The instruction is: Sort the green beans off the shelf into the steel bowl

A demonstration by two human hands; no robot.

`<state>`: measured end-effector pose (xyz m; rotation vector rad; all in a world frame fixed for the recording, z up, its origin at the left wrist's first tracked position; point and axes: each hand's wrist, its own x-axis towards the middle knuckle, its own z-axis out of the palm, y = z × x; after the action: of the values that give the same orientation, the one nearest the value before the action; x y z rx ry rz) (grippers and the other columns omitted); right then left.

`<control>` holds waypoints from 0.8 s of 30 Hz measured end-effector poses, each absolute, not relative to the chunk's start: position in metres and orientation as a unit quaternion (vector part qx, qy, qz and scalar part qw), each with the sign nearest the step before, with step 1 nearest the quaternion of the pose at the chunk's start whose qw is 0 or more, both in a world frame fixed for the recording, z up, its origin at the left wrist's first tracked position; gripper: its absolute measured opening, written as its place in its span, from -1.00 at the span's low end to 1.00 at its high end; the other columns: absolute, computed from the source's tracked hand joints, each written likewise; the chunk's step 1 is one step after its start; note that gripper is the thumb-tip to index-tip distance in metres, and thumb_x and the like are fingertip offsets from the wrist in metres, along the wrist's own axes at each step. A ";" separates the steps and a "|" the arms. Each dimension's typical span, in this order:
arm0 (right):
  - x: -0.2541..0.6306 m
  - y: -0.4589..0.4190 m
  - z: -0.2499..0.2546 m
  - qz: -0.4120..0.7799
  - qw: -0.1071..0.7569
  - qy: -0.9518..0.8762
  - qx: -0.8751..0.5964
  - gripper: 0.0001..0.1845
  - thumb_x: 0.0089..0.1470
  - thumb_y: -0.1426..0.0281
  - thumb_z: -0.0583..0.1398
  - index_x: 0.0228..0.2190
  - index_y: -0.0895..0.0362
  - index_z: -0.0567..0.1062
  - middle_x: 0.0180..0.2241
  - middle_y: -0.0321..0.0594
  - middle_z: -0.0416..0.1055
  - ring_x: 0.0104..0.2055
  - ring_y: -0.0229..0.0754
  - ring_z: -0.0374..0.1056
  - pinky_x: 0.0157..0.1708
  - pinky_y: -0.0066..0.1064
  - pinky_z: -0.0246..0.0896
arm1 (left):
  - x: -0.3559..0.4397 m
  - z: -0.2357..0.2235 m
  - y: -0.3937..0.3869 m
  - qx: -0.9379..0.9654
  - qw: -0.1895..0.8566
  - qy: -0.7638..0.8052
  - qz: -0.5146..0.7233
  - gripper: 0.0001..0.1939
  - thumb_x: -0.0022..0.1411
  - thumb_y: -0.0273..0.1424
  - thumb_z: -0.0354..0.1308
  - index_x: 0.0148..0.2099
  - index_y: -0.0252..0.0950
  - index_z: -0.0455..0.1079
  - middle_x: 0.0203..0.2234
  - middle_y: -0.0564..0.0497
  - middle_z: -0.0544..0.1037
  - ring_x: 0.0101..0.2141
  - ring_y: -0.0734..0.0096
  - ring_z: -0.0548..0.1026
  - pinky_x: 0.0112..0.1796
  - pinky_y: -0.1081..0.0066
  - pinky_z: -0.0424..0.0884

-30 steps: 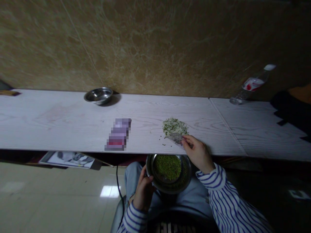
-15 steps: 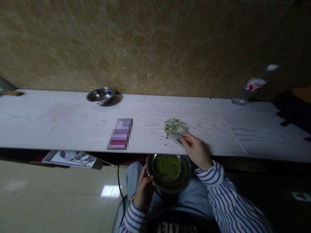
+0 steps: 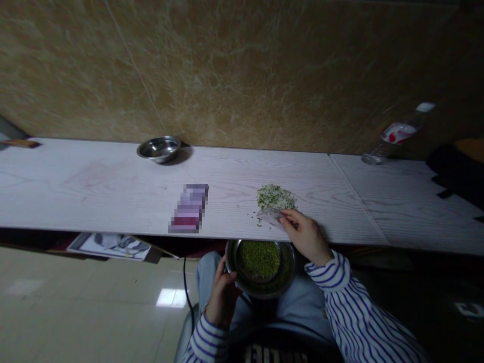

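My left hand [image 3: 223,292] grips the rim of a steel bowl [image 3: 231,257] full of small green beans [image 3: 260,258], held on my lap just under the table's front edge. On the tabletop, my right hand [image 3: 306,236] is closed on a small clear flat piece [image 3: 269,216], which rests at the near side of a loose pile of green beans [image 3: 275,197]. A few stray beans lie scattered left of that piece.
The long white wood-grain table [image 3: 94,186] runs along a brown marble wall. An empty steel bowl [image 3: 159,148] stands at the back, a blurred flat object [image 3: 188,208] lies near the front edge, and a plastic bottle [image 3: 395,134] stands far right. Dark things [image 3: 454,171] sit at the right end.
My right hand has shifted the clear piece slightly left along the pile's near edge. The lap bowl has barely moved.
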<state>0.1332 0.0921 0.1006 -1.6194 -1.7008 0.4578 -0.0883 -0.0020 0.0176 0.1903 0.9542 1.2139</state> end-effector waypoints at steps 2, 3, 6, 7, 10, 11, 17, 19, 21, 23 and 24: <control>0.132 0.094 0.101 0.179 0.367 -0.660 -0.631 -0.74 0.17 0.34 0.18 -0.14 0.07 0.60 -0.28 -0.11 0.68 -0.23 -0.02 0.62 -0.23 -0.25 0.51 | -0.090 0.018 -0.002 0.089 0.710 0.426 0.554 -0.36 -0.05 -0.36 0.37 0.15 -0.14 0.44 -0.07 -0.10 0.62 -0.08 -0.02 0.56 -0.14 0.15 0.49; 0.131 0.096 0.101 0.178 0.368 -0.658 -0.633 -0.74 0.17 0.34 0.18 -0.14 0.07 0.60 -0.28 -0.11 0.68 -0.22 -0.02 0.62 -0.23 -0.26 0.51 | -0.091 0.018 -0.001 0.091 0.708 0.422 0.559 -0.38 -0.04 -0.36 0.36 0.14 -0.14 0.45 -0.08 -0.10 0.62 -0.08 -0.02 0.56 -0.13 0.14 0.49; 0.127 0.102 0.100 0.174 0.368 -0.652 -0.639 -0.73 0.17 0.35 0.18 -0.13 0.07 0.60 -0.27 -0.11 0.68 -0.20 -0.01 0.62 -0.21 -0.25 0.51 | -0.094 0.019 0.000 0.094 0.701 0.413 0.574 -0.44 0.00 -0.38 0.34 0.11 -0.14 0.48 -0.06 -0.10 0.61 -0.08 0.01 0.56 -0.11 0.14 0.49; 0.125 0.104 0.099 0.174 0.367 -0.652 -0.641 -0.73 0.17 0.35 0.18 -0.12 0.06 0.60 -0.25 -0.11 0.68 -0.19 -0.01 0.61 -0.20 -0.24 0.51 | -0.095 0.020 0.000 0.094 0.698 0.414 0.577 -0.45 0.01 -0.39 0.33 0.11 -0.14 0.49 -0.04 -0.10 0.61 -0.08 0.03 0.56 -0.11 0.15 0.49; 0.120 0.107 0.096 0.181 0.359 -0.654 -0.641 -0.72 0.17 0.36 0.18 -0.11 0.06 0.60 -0.22 -0.09 0.67 -0.17 0.01 0.61 -0.17 -0.20 0.51 | -0.099 0.022 0.002 0.092 0.691 0.420 0.581 -0.46 0.02 -0.41 0.32 0.11 -0.12 0.50 -0.01 -0.08 0.61 -0.04 0.01 0.55 -0.11 0.16 0.50; 0.119 0.108 0.095 0.188 0.357 -0.657 -0.637 -0.72 0.17 0.36 0.18 -0.11 0.07 0.60 -0.22 -0.08 0.67 -0.17 0.02 0.61 -0.17 -0.19 0.51 | -0.100 0.023 0.002 0.092 0.690 0.419 0.583 -0.46 0.02 -0.40 0.32 0.11 -0.12 0.50 -0.01 -0.08 0.61 -0.02 -0.01 0.55 -0.11 0.16 0.51; 0.113 0.108 0.099 0.206 0.353 -0.662 -0.628 -0.72 0.18 0.36 0.18 -0.11 0.08 0.60 -0.21 -0.07 0.67 -0.16 0.03 0.60 -0.17 -0.18 0.49 | -0.108 0.025 0.005 0.090 0.682 0.424 0.589 -0.44 0.00 -0.39 0.34 0.11 -0.14 0.50 -0.05 -0.09 0.63 -0.03 -0.04 0.56 -0.12 0.16 0.53; 0.108 0.111 0.102 0.198 0.346 -0.664 -0.632 -0.72 0.19 0.37 0.17 -0.10 0.08 0.60 -0.21 -0.06 0.67 -0.15 0.05 0.60 -0.16 -0.16 0.49 | -0.111 0.025 0.006 0.089 0.682 0.429 0.586 -0.44 -0.01 -0.38 0.35 0.11 -0.15 0.49 -0.10 -0.08 0.64 -0.05 -0.03 0.57 -0.12 0.15 0.53; 0.101 0.114 0.104 0.194 0.337 -0.672 -0.631 -0.72 0.20 0.38 0.17 -0.09 0.08 0.60 -0.20 -0.07 0.67 -0.14 0.05 0.60 -0.13 -0.15 0.48 | -0.113 0.024 0.006 0.088 0.683 0.430 0.584 -0.43 -0.01 -0.37 0.35 0.11 -0.15 0.49 -0.10 -0.09 0.64 -0.05 -0.03 0.57 -0.12 0.14 0.53; 0.096 0.115 0.105 0.193 0.325 -0.682 -0.626 -0.71 0.21 0.40 0.16 -0.09 0.07 0.60 -0.18 -0.08 0.66 -0.14 0.04 0.59 -0.12 -0.15 0.47 | -0.115 0.023 0.007 0.088 0.684 0.431 0.583 -0.43 -0.01 -0.38 0.35 0.11 -0.14 0.48 -0.08 -0.09 0.63 -0.04 -0.03 0.57 -0.11 0.15 0.53; 0.095 0.116 0.105 0.193 0.320 -0.686 -0.624 -0.71 0.21 0.40 0.15 -0.08 0.06 0.59 -0.18 -0.09 0.66 -0.14 0.04 0.59 -0.12 -0.16 0.47 | -0.116 0.023 0.007 0.089 0.684 0.432 0.581 -0.42 -0.01 -0.38 0.35 0.12 -0.14 0.47 -0.08 -0.10 0.63 -0.04 -0.03 0.57 -0.11 0.15 0.52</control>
<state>0.0946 0.1157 0.1050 -1.6395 -1.8038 0.5061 -0.1160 0.0068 0.0227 0.1997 0.9682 1.3029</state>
